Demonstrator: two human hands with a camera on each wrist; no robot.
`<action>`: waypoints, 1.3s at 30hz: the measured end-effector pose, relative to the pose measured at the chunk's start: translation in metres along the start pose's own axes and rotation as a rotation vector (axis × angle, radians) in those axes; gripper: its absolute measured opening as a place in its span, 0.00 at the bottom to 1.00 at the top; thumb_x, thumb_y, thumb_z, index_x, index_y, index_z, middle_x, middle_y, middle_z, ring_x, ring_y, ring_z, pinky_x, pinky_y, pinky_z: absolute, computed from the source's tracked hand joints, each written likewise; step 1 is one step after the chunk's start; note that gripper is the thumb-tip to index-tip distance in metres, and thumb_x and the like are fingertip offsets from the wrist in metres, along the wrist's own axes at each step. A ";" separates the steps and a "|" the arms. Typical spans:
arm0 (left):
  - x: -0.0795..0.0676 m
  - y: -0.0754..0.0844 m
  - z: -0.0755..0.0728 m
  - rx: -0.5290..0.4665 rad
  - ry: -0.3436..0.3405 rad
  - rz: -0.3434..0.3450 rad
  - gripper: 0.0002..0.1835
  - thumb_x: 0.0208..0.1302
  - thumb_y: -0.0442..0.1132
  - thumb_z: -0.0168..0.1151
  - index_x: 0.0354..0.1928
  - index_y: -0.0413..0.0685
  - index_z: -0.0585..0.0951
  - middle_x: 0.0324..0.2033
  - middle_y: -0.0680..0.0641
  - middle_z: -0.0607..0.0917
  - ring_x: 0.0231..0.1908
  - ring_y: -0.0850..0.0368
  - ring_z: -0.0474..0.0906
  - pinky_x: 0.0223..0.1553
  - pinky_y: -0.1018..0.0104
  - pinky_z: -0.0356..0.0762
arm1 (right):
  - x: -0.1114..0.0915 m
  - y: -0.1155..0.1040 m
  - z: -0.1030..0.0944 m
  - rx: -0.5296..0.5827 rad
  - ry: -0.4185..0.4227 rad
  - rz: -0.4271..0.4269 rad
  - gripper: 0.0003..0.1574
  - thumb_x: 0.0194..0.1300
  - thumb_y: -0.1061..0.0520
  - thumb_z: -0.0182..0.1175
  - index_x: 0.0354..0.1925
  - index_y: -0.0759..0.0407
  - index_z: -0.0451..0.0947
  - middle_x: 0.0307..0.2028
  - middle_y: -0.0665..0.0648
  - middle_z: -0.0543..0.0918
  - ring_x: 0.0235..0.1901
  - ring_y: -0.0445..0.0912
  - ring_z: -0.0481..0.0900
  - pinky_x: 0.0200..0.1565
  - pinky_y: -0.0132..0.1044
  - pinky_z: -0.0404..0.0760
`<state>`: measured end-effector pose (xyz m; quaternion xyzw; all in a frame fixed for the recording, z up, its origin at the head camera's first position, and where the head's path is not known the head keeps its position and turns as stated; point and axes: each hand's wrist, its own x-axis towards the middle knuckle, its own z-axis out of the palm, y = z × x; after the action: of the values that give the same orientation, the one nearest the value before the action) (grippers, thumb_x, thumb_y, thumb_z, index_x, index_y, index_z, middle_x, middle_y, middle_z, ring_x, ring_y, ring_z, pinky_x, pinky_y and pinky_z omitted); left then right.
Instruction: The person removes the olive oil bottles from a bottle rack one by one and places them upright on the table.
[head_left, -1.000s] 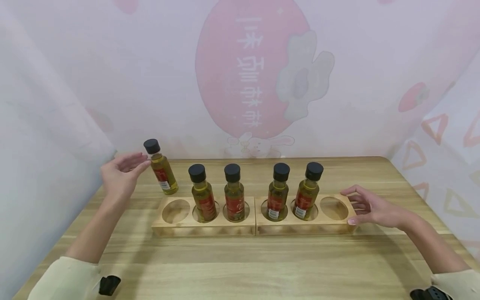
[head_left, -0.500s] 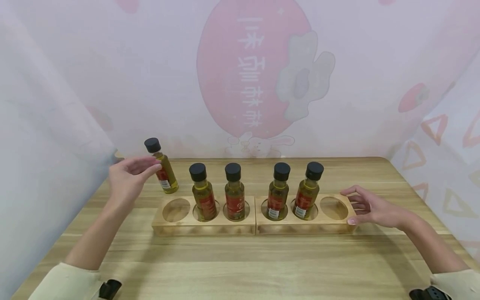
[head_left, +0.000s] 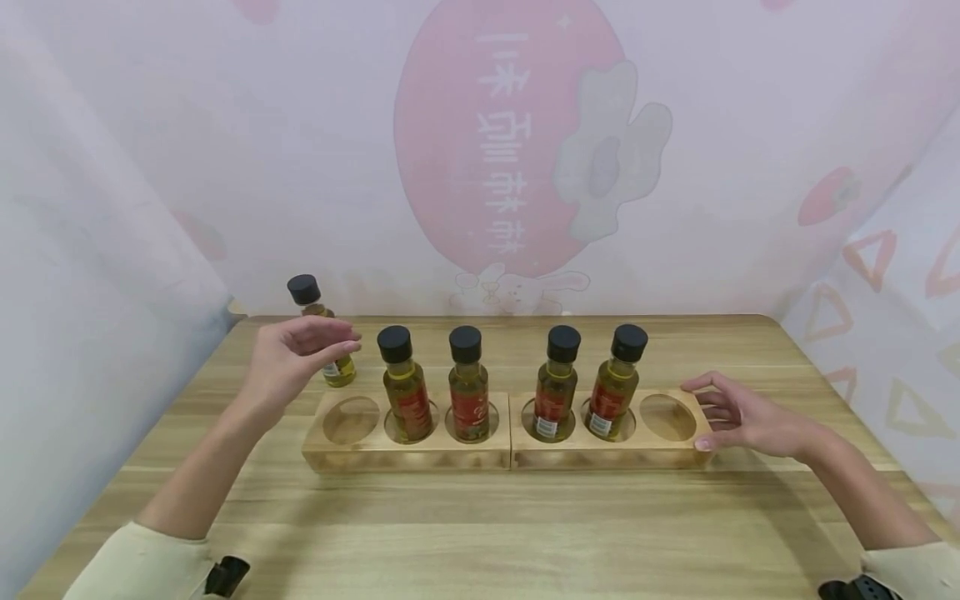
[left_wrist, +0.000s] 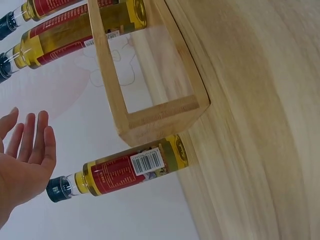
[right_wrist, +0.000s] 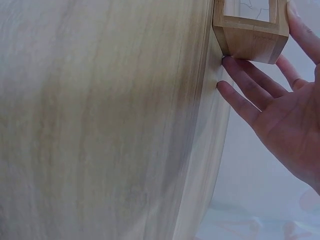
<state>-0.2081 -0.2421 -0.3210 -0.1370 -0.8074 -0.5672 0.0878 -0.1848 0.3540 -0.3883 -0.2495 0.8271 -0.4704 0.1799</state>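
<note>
My left hand (head_left: 281, 362) hovers in front of an oil bottle (head_left: 343, 372) with a black cap and red label, its fingers loosely bent and nothing in them. That bottle stands behind the left wooden bottle rack (head_left: 367, 460); the hand hides its middle in the head view. In the left wrist view the hand (left_wrist: 25, 160) is close to the bottle's cap. The left rack's leftmost hole is bare, and two bottles stand in its others. At the far right, my right hand (head_left: 750, 421) grips the end of the right rack (head_left: 615, 458), thumb at the front corner, forefinger at the back.
The right rack bears two more oil bottles (head_left: 551, 400); its rightmost hole is bare. Both racks stand end to end across the wooden table (head_left: 510, 533). A pale printed curtain (head_left: 300, 167) hangs behind the table and along both sides.
My left hand has moved to the right, from beside the lone bottle to in front of it, toward the left rack. The bottles, both racks and my right hand have stayed put.
</note>
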 end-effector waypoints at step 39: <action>0.007 0.015 0.034 -0.191 -0.288 0.102 0.28 0.62 0.23 0.71 0.65 0.42 0.80 0.55 0.52 0.88 0.53 0.60 0.86 0.52 0.65 0.86 | 0.000 0.000 0.001 0.003 0.006 0.000 0.45 0.67 0.66 0.69 0.70 0.74 0.53 0.64 0.87 0.67 0.62 0.83 0.68 0.52 0.33 0.83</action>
<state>-0.2096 -0.2043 -0.3177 -0.2653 -0.7460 -0.6107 -0.0135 -0.1849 0.3536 -0.3889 -0.2480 0.8269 -0.4722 0.1779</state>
